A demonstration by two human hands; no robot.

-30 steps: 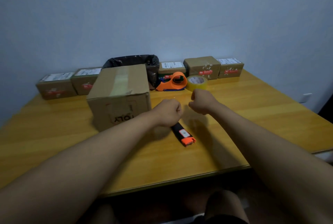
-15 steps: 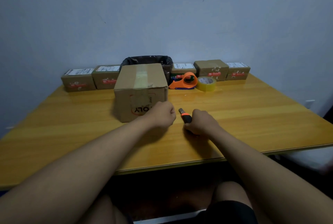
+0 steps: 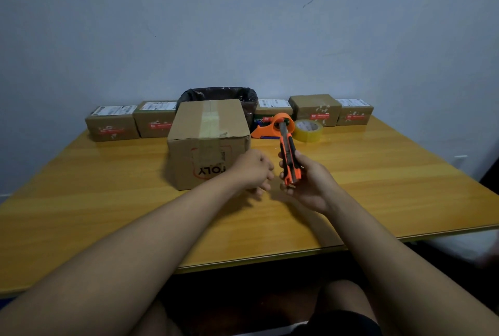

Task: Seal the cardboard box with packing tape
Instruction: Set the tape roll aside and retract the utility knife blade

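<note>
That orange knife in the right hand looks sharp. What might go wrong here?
The utility knife in the right hand has its blade out, and the left hand hangs open close beside it, so a slip might nick the fingers. The blade points toward the tape dispenser and tape roll; reaching for them with knife in hand seems risky.

bare table right, cardboard box (left) blocking
</note>
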